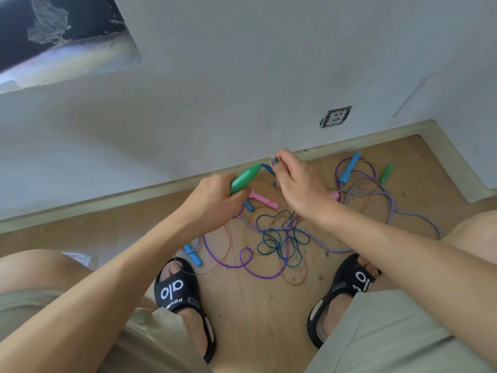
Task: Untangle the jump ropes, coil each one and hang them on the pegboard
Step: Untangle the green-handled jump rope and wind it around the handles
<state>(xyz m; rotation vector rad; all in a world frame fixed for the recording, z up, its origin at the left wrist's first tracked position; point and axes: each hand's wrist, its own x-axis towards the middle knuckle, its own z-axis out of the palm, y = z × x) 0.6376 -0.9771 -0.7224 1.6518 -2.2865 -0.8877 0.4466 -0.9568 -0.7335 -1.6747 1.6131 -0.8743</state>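
Untangling step, early by the look of it: nothing was coiled and no pegboard was in view. The person squatted over the heap; the left hand (212, 196) was wrapped round a green handle (243, 179), lifted off the floor, and the right hand (298, 184) pinched the teal cord (267, 168) coming out of that handle's tip, fingertips up near the skirting board (161, 188). The rest of that teal cord lay knotted in a tangle (279, 238) between the two black sandals (178, 292), crossed by a purple rope (242, 261) and a purple-white braided rope (392, 205). Pink handle (262, 199) and blue handles (349, 168) lay loose on the wooden floor (255, 319); a second green handle (387, 172) sat far right. Next move probably needed the right hand running down the teal cord and drawing it clear of the crossings. Room was tight: wall (242, 76) straight ahead, corner at right, knees either side; free floor mostly toward the person.
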